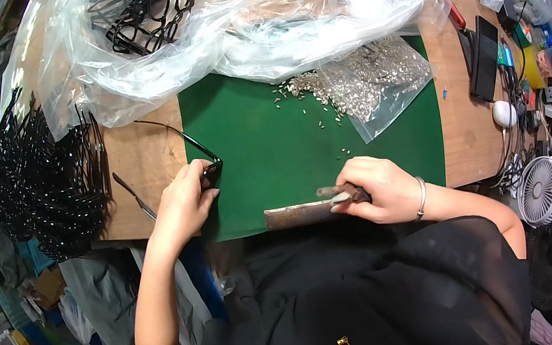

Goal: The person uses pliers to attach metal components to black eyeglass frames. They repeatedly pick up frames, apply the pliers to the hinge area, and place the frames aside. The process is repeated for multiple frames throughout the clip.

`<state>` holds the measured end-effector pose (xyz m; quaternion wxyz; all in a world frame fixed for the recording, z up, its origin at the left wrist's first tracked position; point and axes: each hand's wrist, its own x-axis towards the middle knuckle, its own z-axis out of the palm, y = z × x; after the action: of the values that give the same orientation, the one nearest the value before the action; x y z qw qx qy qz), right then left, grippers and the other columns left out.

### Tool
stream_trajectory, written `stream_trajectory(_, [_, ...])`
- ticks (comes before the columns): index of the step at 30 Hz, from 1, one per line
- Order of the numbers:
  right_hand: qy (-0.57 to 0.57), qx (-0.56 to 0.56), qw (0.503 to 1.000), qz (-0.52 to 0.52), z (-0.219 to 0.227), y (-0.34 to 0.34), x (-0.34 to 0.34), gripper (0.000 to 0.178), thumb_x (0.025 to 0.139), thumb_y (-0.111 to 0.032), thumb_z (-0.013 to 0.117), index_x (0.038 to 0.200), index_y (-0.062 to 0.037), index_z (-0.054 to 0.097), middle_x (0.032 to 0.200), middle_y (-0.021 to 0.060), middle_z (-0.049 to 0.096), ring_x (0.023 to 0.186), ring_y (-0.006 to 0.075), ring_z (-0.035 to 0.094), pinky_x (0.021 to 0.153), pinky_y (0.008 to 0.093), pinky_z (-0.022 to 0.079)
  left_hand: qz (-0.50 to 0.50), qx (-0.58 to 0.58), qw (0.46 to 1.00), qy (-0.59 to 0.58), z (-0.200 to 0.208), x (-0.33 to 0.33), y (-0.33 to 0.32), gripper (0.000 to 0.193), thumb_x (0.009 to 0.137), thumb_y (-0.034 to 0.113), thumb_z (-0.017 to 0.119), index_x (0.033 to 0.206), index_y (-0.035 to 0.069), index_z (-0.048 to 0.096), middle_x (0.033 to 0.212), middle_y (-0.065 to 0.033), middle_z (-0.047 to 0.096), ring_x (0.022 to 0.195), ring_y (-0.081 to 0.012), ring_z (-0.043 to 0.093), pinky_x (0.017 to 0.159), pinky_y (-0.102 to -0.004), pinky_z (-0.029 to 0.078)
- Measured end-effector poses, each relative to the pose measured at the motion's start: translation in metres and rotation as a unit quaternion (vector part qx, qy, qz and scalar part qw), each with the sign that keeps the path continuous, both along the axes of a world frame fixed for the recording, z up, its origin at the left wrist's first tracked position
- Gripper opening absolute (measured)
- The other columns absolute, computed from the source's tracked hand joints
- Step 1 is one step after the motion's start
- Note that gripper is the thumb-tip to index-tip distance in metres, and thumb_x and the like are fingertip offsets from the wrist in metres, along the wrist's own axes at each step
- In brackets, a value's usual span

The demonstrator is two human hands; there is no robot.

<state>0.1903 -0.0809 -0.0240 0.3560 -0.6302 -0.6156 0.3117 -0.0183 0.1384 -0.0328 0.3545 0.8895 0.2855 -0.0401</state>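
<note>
My left hand [185,202] is closed around a black eyeglass frame [214,165] at the left edge of the green mat [247,133]. One thin temple arm reaches up and left from it, another shows left of my wrist, and my fingers cover much of the front. Near the mat's front edge, my right hand [383,187] grips a small dark tool that looks like pliers [348,194], its tips pointing left. Just below those tips lies a flat, rusty-looking metal strip [295,216]. A clear bag [386,83] of tiny silvery metal parts lies farther back, some spilled onto the mat.
A large pile of glossy black temple arms [49,183] sits at the left. Clear plastic sheeting [230,40] spans the back, with black frames [152,13] inside. On the right are a phone [484,58], cables and a small white fan [541,191].
</note>
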Motion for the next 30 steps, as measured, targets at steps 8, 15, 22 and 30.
stream_trajectory(8, [-0.001, -0.065, 0.998, 0.019, 0.008, 0.008, -0.005, 0.018, 0.069, -0.012, 0.063, 0.075, -0.0068, 0.047, 0.072, 0.0101, 0.053, 0.069, 0.0286, 0.053, 0.063, 0.036, 0.042, 0.053, 0.412, 0.887, -0.201, 0.02, 0.126, 0.096, 0.021, 0.079, 0.018, 0.056, 0.094, 0.003, 0.051, 0.087, -0.0151, 0.057, 0.071, -0.0311, 0.058, 0.061, -0.0405, 0.046])
stream_trajectory(15, [-0.067, -0.107, 0.991, -0.047, 0.007, -0.021, 0.009, 0.019, 0.071, -0.017, 0.066, 0.078, -0.0058, 0.052, 0.071, 0.0101, 0.052, 0.067, 0.0272, 0.054, 0.06, 0.0351, 0.044, 0.147, 0.448, 0.869, -0.155, 0.007, 0.139, 0.13, 0.019, 0.081, 0.023, 0.052, 0.09, 0.007, 0.054, 0.086, -0.0139, 0.057, 0.073, -0.0306, 0.06, 0.064, -0.0396, 0.048])
stream_trajectory(22, [-0.299, -0.066, 0.947, -0.092, -0.017, -0.001, 0.002, 0.042, 0.066, -0.015, 0.063, 0.103, -0.0001, 0.048, 0.094, 0.0122, 0.048, 0.072, 0.0265, 0.055, 0.064, 0.036, 0.043, 0.132, -0.077, 0.871, -0.468, 0.052, 0.127, 0.091, 0.021, 0.088, 0.022, 0.047, 0.097, 0.003, 0.055, 0.092, -0.0143, 0.06, 0.068, -0.0181, 0.059, 0.068, -0.0292, 0.048])
stream_trajectory(30, [-0.248, -0.062, 0.96, -0.111, -0.003, -0.019, 0.015, 0.039, 0.068, -0.014, 0.063, 0.102, 0.0001, 0.049, 0.094, 0.0139, 0.05, 0.073, 0.0277, 0.055, 0.065, 0.0373, 0.045, 0.0, -0.422, 0.766, -0.484, 0.099, 0.055, -0.021, 0.039, 0.091, 0.024, 0.039, 0.122, 0.0, 0.037, 0.118, -0.0197, 0.049, 0.061, -0.0066, 0.052, 0.062, -0.0216, 0.046])
